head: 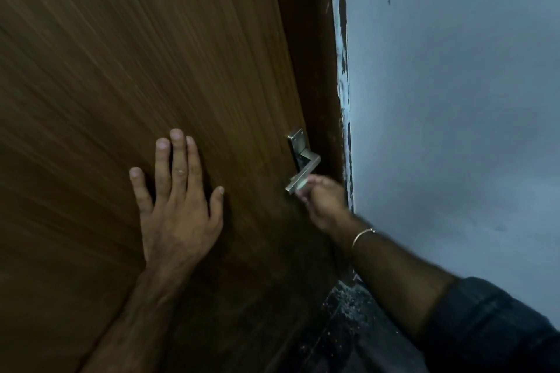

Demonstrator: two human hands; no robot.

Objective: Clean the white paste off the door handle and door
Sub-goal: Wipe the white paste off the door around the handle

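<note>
The left hand (178,206) lies flat on the brown door (121,70), to the left of the door handle (303,174), with its fingers straight and spread out. The right hand (322,201) is curled up at the free end of the door handle, and something small and pale peeks out between its fingers and the metal. It may be a bit of cloth, but it is too blurry to be sure, so I cannot tell what the hand holds. The door handle is a silver lever on a metal plate (296,142), close to the door's right edge. Right of the handle runs the dark door frame (321,70), with white smears along its far edge beside the grey wall (454,100). To do this step well, I think the left hand should keep the door steady while the right hand rubs all along the lever and into its corners. No boxes, tubs or buckets show here.
</note>
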